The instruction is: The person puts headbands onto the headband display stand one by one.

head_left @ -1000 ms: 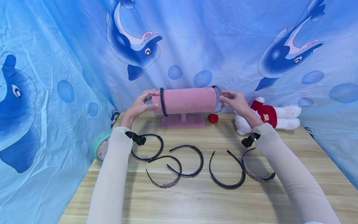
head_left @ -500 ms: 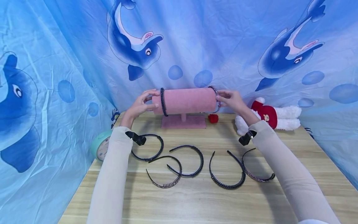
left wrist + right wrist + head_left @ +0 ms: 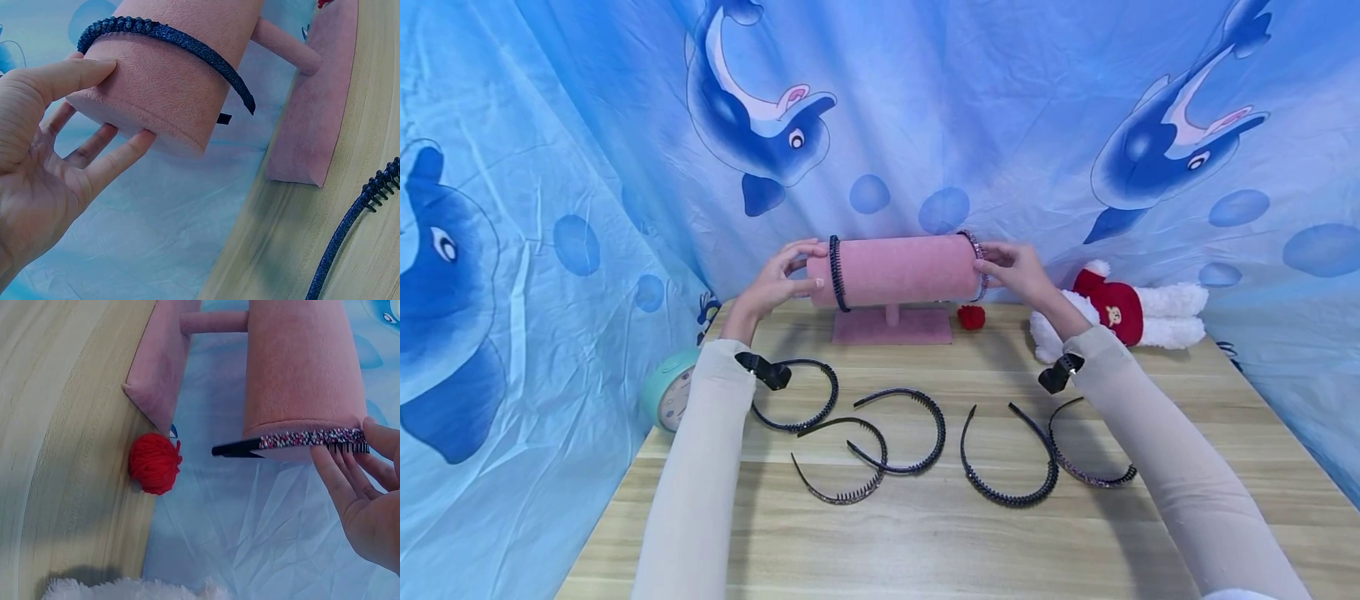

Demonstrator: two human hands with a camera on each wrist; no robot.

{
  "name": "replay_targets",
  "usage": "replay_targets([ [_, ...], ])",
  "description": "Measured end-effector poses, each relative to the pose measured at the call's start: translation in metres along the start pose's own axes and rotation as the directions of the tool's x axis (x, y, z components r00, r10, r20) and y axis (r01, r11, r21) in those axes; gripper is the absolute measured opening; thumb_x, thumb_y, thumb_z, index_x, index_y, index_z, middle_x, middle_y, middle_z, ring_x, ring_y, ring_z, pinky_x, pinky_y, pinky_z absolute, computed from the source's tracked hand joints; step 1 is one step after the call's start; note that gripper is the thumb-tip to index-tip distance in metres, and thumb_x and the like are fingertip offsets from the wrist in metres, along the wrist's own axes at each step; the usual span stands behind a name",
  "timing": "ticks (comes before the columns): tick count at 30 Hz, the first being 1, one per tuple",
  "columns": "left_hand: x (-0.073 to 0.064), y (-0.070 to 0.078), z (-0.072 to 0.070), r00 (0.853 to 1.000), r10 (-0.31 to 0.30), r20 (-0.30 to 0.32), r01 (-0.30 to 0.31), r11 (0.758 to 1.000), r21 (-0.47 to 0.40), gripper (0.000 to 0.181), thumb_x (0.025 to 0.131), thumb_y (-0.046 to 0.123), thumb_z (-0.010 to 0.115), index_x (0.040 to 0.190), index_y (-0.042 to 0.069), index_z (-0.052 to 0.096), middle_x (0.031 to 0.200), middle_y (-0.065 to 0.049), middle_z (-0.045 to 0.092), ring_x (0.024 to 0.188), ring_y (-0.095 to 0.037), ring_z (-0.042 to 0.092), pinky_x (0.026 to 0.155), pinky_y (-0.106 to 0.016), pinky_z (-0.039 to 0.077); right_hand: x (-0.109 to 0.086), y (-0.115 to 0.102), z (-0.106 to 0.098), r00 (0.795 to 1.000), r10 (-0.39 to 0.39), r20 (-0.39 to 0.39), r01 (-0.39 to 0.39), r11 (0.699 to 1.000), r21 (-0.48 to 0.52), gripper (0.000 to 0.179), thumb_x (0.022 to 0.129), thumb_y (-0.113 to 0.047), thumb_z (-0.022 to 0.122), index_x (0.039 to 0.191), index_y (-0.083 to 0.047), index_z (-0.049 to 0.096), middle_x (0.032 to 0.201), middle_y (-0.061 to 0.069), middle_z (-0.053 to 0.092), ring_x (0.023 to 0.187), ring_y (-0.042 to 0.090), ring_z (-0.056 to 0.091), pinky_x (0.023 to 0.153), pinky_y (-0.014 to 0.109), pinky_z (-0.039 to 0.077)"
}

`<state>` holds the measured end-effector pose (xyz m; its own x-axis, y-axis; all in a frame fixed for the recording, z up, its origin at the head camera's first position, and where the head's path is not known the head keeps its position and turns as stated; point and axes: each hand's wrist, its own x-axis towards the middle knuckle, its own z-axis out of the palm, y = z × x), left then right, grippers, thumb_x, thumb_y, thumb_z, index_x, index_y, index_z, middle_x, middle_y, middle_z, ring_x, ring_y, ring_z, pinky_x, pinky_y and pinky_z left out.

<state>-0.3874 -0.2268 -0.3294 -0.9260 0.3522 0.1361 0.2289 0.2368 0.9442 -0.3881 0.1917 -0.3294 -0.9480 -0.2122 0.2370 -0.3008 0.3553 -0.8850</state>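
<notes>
A pink padded headband stand (image 3: 910, 271) with a horizontal roll stands at the back of the table. My left hand (image 3: 777, 279) grips the roll's left end, thumb on top and fingertips against the end face in the left wrist view. Close to that thumb, a dark blue toothed headband (image 3: 187, 44) sits around the roll. At the other end, my right hand (image 3: 1018, 271) pinches a rhinestone-covered headband (image 3: 294, 439) between thumb and fingers. This headband lies right at the rim of the roll, its black tip pointing down past the edge.
Several dark headbands lie on the wooden table, including a blue one (image 3: 940, 433), a thin one (image 3: 880, 475) overlapping it and a braided one (image 3: 1052, 467). A red yarn ball (image 3: 972, 317) and a white plush toy (image 3: 1165, 312) are back right. A mint alarm clock (image 3: 662, 387) stands left.
My right hand has moved left, bringing the rhinestone headband from beyond the roll's right end to its rim. The left hand has stayed on the stand.
</notes>
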Motion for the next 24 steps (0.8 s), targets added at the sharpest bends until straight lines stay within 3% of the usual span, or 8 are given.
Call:
replay_targets([
  [4, 0.007, -0.012, -0.003, 1.000, 0.007, -0.014, -0.007, 1.000, 0.007, 0.053, 0.092, -0.005, 0.067, 0.141, 0.002, 0.051, 0.169, -0.003, 0.021, 0.151, -0.032, 0.033, 0.101, -0.045, 0.059, 0.000, -0.001, -0.001, 0.999, 0.008, 0.034, -0.009, 1.000, 0.019, 0.050, 0.097, -0.005, 0.067, 0.142, 0.010, 0.051, 0.134, 0.038, 0.058, 0.086, -0.008, 0.066, 0.076, 0.025, 0.065],
  [11, 0.008, -0.016, -0.003, 1.000, 0.012, -0.021, -0.012, 1.000, 0.023, 0.050, 0.092, -0.003, 0.069, 0.138, 0.004, 0.053, 0.167, 0.002, 0.026, 0.150, -0.030, 0.035, 0.100, -0.043, 0.059, 0.000, -0.004, -0.008, 0.994, 0.044, 0.101, -0.041, 0.999, -0.027, 0.056, 0.096, 0.000, 0.067, 0.147, 0.007, 0.047, 0.134, 0.038, 0.058, 0.097, 0.001, 0.068, 0.085, 0.033, 0.064],
  [21, 0.009, -0.017, -0.004, 0.999, 0.023, -0.028, -0.022, 0.999, 0.031, 0.049, 0.092, -0.002, 0.069, 0.137, 0.006, 0.054, 0.167, 0.002, 0.027, 0.149, -0.028, 0.037, 0.099, -0.043, 0.060, 0.001, -0.006, -0.006, 0.999, 0.001, 0.047, 0.005, 0.991, -0.136, 0.056, 0.092, -0.002, 0.072, 0.143, 0.007, 0.052, 0.116, 0.035, 0.064, 0.078, -0.005, 0.066, 0.076, 0.038, 0.066],
  [24, 0.008, -0.017, -0.004, 0.999, 0.021, -0.027, -0.020, 0.999, 0.032, 0.050, 0.091, -0.003, 0.069, 0.138, 0.005, 0.054, 0.167, 0.002, 0.026, 0.149, -0.028, 0.037, 0.100, -0.044, 0.059, 0.001, -0.007, -0.005, 0.999, -0.013, 0.033, 0.018, 0.985, -0.169, 0.055, 0.091, -0.001, 0.073, 0.142, 0.006, 0.054, 0.110, 0.033, 0.066, 0.075, -0.007, 0.065, 0.072, 0.033, 0.066],
])
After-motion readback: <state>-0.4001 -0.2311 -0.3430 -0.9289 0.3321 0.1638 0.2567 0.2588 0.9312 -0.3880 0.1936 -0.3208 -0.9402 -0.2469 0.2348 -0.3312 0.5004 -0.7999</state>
